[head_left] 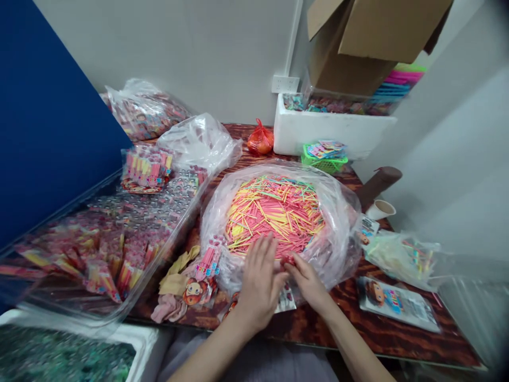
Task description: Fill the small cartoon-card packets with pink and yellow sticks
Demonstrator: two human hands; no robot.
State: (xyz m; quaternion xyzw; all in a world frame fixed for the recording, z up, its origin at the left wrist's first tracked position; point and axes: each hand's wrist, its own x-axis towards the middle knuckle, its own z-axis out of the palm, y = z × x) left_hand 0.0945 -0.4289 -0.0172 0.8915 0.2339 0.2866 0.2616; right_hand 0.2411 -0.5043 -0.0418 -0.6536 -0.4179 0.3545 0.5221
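While left fingers (257, 254) stretch loose, right fingers (302, 266) pinch a red piece (288, 258)! Sticks (274, 209) beyond them look light, brittle; mid-length suits gripping.

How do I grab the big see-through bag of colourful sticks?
Probably from above: gather the bag by its loose plastic collar at the left and right sides, since its mouth gapes upward and the sticks lie loose inside.

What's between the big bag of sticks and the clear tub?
At the near end, the head view shows crumpled yellow and pink cloth and a cartoon-face packet.
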